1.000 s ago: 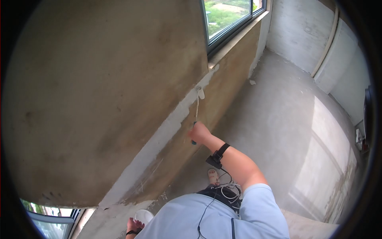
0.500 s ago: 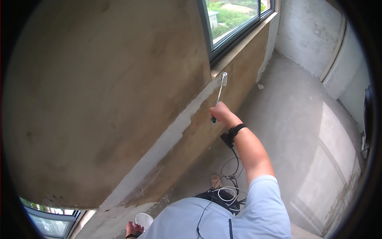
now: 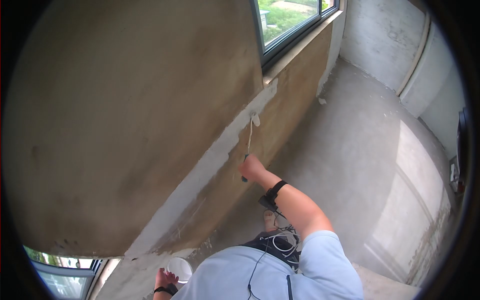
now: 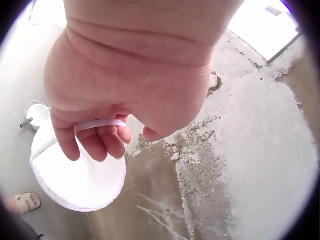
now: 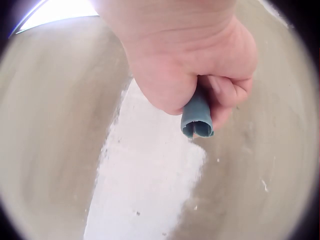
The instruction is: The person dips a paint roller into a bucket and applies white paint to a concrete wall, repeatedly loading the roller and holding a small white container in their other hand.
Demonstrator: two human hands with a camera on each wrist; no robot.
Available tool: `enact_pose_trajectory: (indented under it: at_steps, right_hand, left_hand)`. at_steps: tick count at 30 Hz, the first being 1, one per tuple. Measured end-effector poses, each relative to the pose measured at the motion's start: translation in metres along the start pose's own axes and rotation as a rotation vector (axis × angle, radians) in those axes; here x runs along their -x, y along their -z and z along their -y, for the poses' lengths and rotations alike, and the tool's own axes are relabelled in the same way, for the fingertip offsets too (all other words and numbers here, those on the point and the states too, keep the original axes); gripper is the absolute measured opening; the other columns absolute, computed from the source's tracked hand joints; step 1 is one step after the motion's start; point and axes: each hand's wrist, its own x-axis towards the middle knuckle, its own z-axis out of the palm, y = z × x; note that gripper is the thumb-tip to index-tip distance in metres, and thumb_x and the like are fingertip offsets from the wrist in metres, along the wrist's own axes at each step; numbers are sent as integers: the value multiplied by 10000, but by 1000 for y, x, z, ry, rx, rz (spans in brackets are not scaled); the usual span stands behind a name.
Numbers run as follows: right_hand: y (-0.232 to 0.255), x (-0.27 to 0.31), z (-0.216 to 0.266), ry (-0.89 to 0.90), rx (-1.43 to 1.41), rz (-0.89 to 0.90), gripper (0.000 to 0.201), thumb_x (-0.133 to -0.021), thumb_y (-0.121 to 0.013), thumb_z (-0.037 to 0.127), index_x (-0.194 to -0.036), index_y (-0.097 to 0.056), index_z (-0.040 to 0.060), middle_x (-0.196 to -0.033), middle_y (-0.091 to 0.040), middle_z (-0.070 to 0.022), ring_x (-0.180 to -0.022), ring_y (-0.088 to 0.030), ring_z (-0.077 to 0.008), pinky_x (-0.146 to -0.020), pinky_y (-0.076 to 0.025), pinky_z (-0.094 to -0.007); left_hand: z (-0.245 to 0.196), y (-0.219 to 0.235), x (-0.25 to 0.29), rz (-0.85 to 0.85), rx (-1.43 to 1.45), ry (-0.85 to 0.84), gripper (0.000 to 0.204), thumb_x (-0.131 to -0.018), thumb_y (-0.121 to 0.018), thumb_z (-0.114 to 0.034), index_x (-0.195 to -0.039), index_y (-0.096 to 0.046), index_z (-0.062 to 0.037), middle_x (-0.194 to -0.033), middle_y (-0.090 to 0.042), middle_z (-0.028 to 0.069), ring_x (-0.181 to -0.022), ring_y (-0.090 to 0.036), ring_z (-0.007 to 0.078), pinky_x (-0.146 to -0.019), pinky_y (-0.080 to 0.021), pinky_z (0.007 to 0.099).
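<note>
As the right hand (image 3: 252, 168) wraps its fingers round the teal handle (image 5: 196, 117), the roller (image 3: 256, 119) sits at the lower edge of the white band (image 3: 200, 165), near its window end; that rod probably adds reach! Near the band's other end, the left hand (image 4: 125, 85) hooks its fingers round the bail (image 4: 100, 123) of the bucket (image 3: 179, 270), likely keeping it close. Brown wall (image 3: 125, 125) flanks the band, window (image 3: 290, 25) above its end; grey floor (image 3: 325, 150) spreads below, sunlit well apart from it.

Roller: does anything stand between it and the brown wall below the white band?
Nothing visible does: the right hand grips the roller, which sits at the edge of the white band beside the brown wall. The bucket hangs from the left hand, away from there.
</note>
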Motion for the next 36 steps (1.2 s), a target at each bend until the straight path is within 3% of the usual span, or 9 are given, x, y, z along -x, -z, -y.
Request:
enact_pose_trajectory:
  at_steps: [4, 15, 23, 25, 29, 31, 33, 35, 36]
  right_hand:
    - [-67, 28, 7, 545, 768, 72, 123, -682, -610, 118, -625, -640, 14, -627, -636, -149, -635, -653, -309, -579, -498, -392]
    - [-211, 103, 32, 427, 326, 7, 140, -689, -608, 147, -611, -628, 32, -642, -630, -140, -654, -636, -307, -620, -497, -409]
    - [-156, 79, 36, 662, 728, 128, 220, -804, -477, 101, -670, -592, -30, -706, -638, -197, -658, -638, -338, -602, -514, -390]
    - [-134, 59, 26, 296, 297, 81, 228, -796, -517, 140, -702, -576, -59, -694, -627, -203, -679, -640, -350, -614, -516, -400]
    - [-76, 7, 5, 214, 82, 17, 265, -791, -536, 164, -701, -559, -84, -708, -627, -223, -694, -646, -351, -616, -514, -402]
    - [-36, -13, 4, 191, 221, 14, 274, -791, -532, 170, -710, -564, -90, -712, -635, -216, -682, -651, -330, -601, -508, -394]
    - [-9, -47, -16, 235, 299, 40, 277, -790, -532, 175, -712, -567, -89, -706, -636, -206, -668, -648, -318, -593, -505, -391]
    - [16, -70, -27, 275, 374, 63, 280, -789, -532, 180, -713, -570, -87, -701, -638, -197, -654, -645, -307, -585, -501, -388]
    - [30, -78, -27, 63, 105, -68, 225, -766, -560, 164, -696, -605, -45, -671, -629, -175, -620, -635, -277, -543, -477, -367]
  left_hand:
    - [3, 22, -11, 52, -3, -43, 266, -820, -468, -373, -812, -376, -123, -753, -395, 32, -726, -413, 199, -879, -357, 492]
    - [9, 74, -10, -162, -24, 12, 227, -814, -474, -339, -844, -421, -120, -833, -416, 29, -785, -430, 204, -907, -336, 491]
    - [18, 98, -5, -204, -1, 10, 260, -815, -470, -347, -915, -415, -113, -859, -413, 54, -787, -436, 230, -893, -331, 546]
    - [19, 90, 12, -202, -19, -30, 274, -817, -464, -348, -934, -403, -108, -853, -408, 58, -778, -435, 235, -883, -334, 558]
    - [23, 50, 45, -279, 1, -185, 298, -818, -446, -350, -951, -374, -93, -832, -390, 67, -753, -423, 238, -846, -349, 575]
    - [27, 14, 80, -311, 71, -154, 184, -817, -445, -202, -962, -389, -103, -919, -422, 54, -788, -435, 189, -720, -415, 366]
    - [20, 15, 58, -381, 89, -121, 159, -825, -454, -248, -877, -405, -106, -804, -431, 47, -728, -432, 193, -724, -409, 389]
    - [20, 38, 24, -135, 62, -103, 249, -816, -452, -340, -877, -379, -110, -793, -386, 44, -730, -416, 218, -845, -361, 554]
    - [20, 32, 25, -136, 66, -105, 249, -816, -452, -340, -877, -379, -110, -793, -386, 44, -730, -416, 218, -845, -361, 554]
